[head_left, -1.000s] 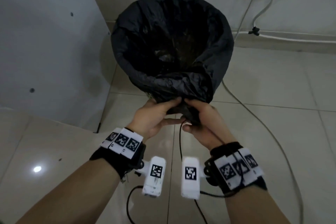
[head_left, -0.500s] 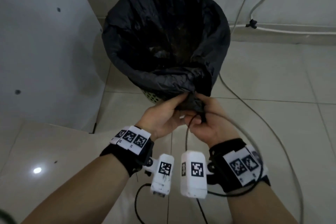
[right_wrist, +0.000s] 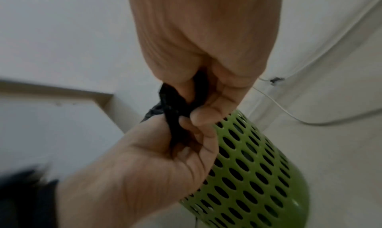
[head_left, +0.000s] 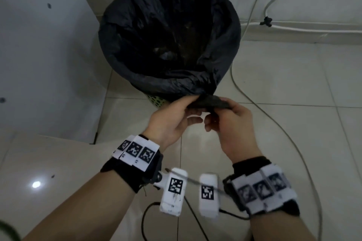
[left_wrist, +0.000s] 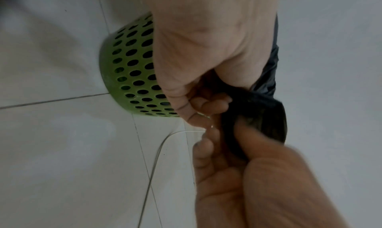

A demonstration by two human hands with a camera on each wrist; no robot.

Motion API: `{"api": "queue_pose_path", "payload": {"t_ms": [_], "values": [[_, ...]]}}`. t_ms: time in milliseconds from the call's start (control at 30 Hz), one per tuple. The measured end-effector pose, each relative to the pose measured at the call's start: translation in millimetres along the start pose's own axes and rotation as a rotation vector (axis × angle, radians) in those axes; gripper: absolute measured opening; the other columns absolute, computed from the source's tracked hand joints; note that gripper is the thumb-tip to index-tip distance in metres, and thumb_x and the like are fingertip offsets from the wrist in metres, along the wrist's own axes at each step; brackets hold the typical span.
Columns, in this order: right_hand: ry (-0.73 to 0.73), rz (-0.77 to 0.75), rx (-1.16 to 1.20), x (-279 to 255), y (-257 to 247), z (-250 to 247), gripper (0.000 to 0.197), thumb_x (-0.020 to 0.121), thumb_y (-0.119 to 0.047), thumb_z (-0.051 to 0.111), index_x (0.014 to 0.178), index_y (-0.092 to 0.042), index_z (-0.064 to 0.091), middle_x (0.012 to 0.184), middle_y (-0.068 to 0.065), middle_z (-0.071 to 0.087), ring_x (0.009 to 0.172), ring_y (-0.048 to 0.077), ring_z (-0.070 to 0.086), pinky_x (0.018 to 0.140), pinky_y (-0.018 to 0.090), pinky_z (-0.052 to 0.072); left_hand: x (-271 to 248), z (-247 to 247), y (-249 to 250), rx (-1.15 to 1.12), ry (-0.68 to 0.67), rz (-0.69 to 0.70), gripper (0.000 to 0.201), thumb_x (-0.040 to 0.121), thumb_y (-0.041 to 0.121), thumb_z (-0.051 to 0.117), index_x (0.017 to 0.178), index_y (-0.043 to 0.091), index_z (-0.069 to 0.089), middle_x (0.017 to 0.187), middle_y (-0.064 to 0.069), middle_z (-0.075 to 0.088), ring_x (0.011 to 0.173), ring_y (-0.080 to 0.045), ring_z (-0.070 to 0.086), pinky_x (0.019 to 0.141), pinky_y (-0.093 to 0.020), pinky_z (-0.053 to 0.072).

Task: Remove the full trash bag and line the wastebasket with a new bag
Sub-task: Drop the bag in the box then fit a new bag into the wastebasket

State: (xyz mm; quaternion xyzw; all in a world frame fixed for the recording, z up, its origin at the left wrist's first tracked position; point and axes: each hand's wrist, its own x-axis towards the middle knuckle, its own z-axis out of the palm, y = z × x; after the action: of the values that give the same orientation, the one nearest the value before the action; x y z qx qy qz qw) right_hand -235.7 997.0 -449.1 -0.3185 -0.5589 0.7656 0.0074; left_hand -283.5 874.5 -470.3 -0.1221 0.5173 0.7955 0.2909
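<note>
A black trash bag (head_left: 168,35) lines a green perforated wastebasket (head_left: 155,100), its edge folded over the rim. At the near rim a gathered tail of the bag (head_left: 210,101) sticks out. My left hand (head_left: 191,105) pinches the tail's left end and my right hand (head_left: 225,111) pinches its right end, so it runs level between them. In the left wrist view the tail (left_wrist: 258,117) sits between both hands beside the wastebasket (left_wrist: 128,68). The right wrist view shows the same tail (right_wrist: 171,110) pinched by both thumbs, with the wastebasket (right_wrist: 248,166) below. Dark rubbish lies deep inside the bag.
A white cabinet panel (head_left: 39,45) stands close on the wastebasket's left. A white cable (head_left: 274,123) curves over the tiled floor on the right, and more cables (head_left: 293,27) run along the back wall. Black camera leads (head_left: 145,219) hang under my wrists.
The hands have risen a little and drawn apart, the right one going right. The bag's tail, bunched below the rim before, is now pulled out level between them.
</note>
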Motion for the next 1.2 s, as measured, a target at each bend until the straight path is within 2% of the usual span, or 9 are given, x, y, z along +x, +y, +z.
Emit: {"api": "queue_pose_path", "payload": {"t_ms": [133,267,400,533,667,800,1000,1100,1200], "values": [[-0.118,0.519,0.491,12.0,-11.6,2.6,0.021,0.101,-0.011,0.038,0.092,-0.006,0.057,0.056,0.003,0.056,0.035,0.007,0.042,0.030,0.015,0.032,-7.3,-17.3,-9.1,-0.081,-0.133,-0.012,0.045,0.091,0.029,0.057,0.124,-0.001,0.058,0.115,-0.017,0.062,0.110,-0.027,0.058,0.099,-0.048,0.047],[-0.154,0.562,0.340,5.5,-11.6,13.6,0.020,0.099,-0.014,0.042,0.093,-0.007,0.060,0.053,0.004,0.055,0.032,0.007,0.045,0.029,0.013,0.035,-10.0,-9.4,-8.0,-0.117,-0.087,0.033,0.030,0.087,0.027,0.065,0.109,0.008,0.069,0.099,-0.008,0.069,0.083,-0.015,0.064,0.074,-0.029,0.056],[-0.052,0.196,-0.081,-7.9,-8.6,4.3,0.016,0.095,-0.011,0.053,0.109,-0.007,0.059,0.085,0.010,0.069,0.048,0.021,0.059,0.037,0.025,0.043,-7.1,-1.1,-6.3,-0.061,0.079,0.088,0.034,0.088,0.012,0.069,0.117,-0.005,0.065,0.116,-0.022,0.069,0.103,-0.034,0.065,0.088,-0.044,0.052],[-0.036,-0.710,-0.723,-23.4,2.3,-15.8,0.042,0.086,-0.017,0.069,0.125,-0.022,0.055,0.122,-0.011,0.057,0.097,0.007,0.064,0.069,0.024,0.056,-7.6,4.0,-6.7,-0.085,0.145,0.119,0.033,0.087,0.006,0.070,0.118,-0.005,0.065,0.116,-0.022,0.070,0.113,-0.038,0.065,0.098,-0.050,0.049],[-0.113,-0.878,-0.753,-12.1,18.4,-8.1,0.036,0.086,-0.012,0.074,0.121,-0.014,0.070,0.111,0.000,0.071,0.095,0.009,0.067,0.080,0.022,0.057,-10.7,1.3,-3.8,-0.082,0.155,0.097,0.012,0.088,0.009,0.069,0.097,0.003,0.074,0.096,-0.016,0.074,0.091,-0.028,0.069,0.078,-0.035,0.055],[0.009,-0.613,-0.565,-6.5,8.0,7.5,0.014,0.087,-0.014,0.073,0.099,-0.016,0.079,0.084,-0.002,0.077,0.069,0.007,0.068,0.069,0.024,0.058,-12.9,-12.6,-0.8,-0.022,0.103,0.055,0.027,0.085,0.029,0.071,0.106,0.012,0.071,0.103,-0.010,0.068,0.095,-0.021,0.061,0.084,-0.036,0.045],[-0.228,0.399,0.400,4.2,-9.2,20.0,0.014,0.097,-0.001,0.048,0.096,0.000,0.062,0.073,0.010,0.060,0.041,0.010,0.045,0.035,0.018,0.036,-18.7,-19.2,-0.9,-0.091,0.007,0.014,0.049,0.089,0.031,0.064,0.127,-0.001,0.059,0.109,-0.012,0.066,0.090,-0.018,0.068,0.082,-0.033,0.056],[-0.224,0.527,0.399,5.7,-7.9,22.8,0.016,0.096,-0.006,0.046,0.086,-0.009,0.058,0.063,0.003,0.054,0.036,0.007,0.041,0.030,0.013,0.030,-16.8,-14.8,2.1,-0.048,-0.034,-0.016,0.035,0.089,0.027,0.060,0.113,0.002,0.066,0.103,-0.009,0.070,0.080,-0.012,0.069,0.067,-0.026,0.057],[-0.126,0.333,0.144,1.2,-2.3,23.2,0.007,0.095,-0.009,0.055,0.088,-0.009,0.058,0.065,0.008,0.056,0.037,0.012,0.047,0.032,0.018,0.036,-12.6,-12.4,3.8,0.006,0.035,0.017,0.014,0.095,0.012,0.059,0.098,0.006,0.070,0.092,-0.005,0.073,0.076,-0.012,0.066,0.061,-0.024,0.054]]}}
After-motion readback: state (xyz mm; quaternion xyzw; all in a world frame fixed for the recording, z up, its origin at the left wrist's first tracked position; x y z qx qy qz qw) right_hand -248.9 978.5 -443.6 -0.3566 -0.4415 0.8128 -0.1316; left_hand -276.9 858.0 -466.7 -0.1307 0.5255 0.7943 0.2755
